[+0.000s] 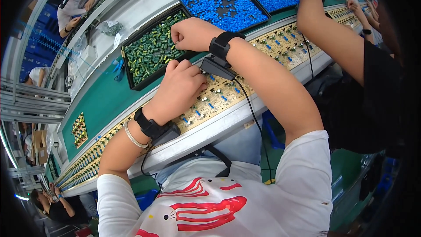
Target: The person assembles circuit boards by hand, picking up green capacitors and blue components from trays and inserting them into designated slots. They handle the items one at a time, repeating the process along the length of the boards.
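My left hand is over the line of tan circuit boards, its fingers curled down onto them. The fingertips are partly hidden, and I cannot make out what is in them. Farther off, my right hand reaches over the near right edge of a black tray heaped with small green cylindrical capacitors. Its fingers are pinched together above the capacitors; anything between them is too small or hidden to name. Blue parts and green cylinders stand on the boards. Each wrist has a black strap with a cabled box.
Black trays of blue disc-shaped parts stand beyond my right hand. A small populated board lies on the green bench at left. A co-worker's arm reaches in from the right. Black cables hang from my wrists across the white rail.
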The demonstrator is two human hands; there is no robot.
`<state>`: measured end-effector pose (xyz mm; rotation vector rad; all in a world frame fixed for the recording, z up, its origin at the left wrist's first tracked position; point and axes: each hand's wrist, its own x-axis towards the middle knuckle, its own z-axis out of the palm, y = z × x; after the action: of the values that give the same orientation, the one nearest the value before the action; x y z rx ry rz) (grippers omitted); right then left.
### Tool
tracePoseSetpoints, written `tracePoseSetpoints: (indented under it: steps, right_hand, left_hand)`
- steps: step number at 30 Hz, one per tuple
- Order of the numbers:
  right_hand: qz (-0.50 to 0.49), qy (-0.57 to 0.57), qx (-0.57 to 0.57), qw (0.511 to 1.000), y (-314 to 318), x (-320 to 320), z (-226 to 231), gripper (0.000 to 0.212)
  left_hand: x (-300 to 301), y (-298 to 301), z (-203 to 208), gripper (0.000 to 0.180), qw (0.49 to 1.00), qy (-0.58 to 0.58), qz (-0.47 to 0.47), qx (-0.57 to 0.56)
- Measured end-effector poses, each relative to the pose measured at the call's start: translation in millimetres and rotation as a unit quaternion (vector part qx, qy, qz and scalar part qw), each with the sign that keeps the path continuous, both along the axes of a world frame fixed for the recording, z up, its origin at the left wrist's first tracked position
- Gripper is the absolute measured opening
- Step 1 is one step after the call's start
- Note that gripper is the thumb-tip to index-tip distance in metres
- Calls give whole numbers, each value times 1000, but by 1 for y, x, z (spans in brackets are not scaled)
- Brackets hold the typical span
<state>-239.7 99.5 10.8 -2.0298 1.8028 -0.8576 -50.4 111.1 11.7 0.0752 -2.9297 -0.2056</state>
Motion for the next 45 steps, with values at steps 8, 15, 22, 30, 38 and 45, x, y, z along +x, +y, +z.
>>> tracePoseSetpoints:
  steps: [8,15,22,30,38,45]
  right_hand:
    - [-18,-275,-37,960,22,8,23,21]
    - [-19,-274,178,945,131,25,37,14]
    - [-39,-98,159,982,174,54,7,13]
    - [-22,-27,78,996,168,59,-4,10]
    - [-40,-45,73,996,169,63,-7,12]
    - [-7,-31,51,998,170,63,-8,11]
  left_hand:
    - [0,4,1,9,996,-16,-32,-77]
    - [46,-91,31,25,980,64,185,40]
    - [51,-113,-4,21,985,50,157,57]
    - [58,-106,-4,10,974,161,157,-10]
    - [62,-52,23,25,989,102,76,77]
    - [59,-33,13,13,972,114,-6,207]
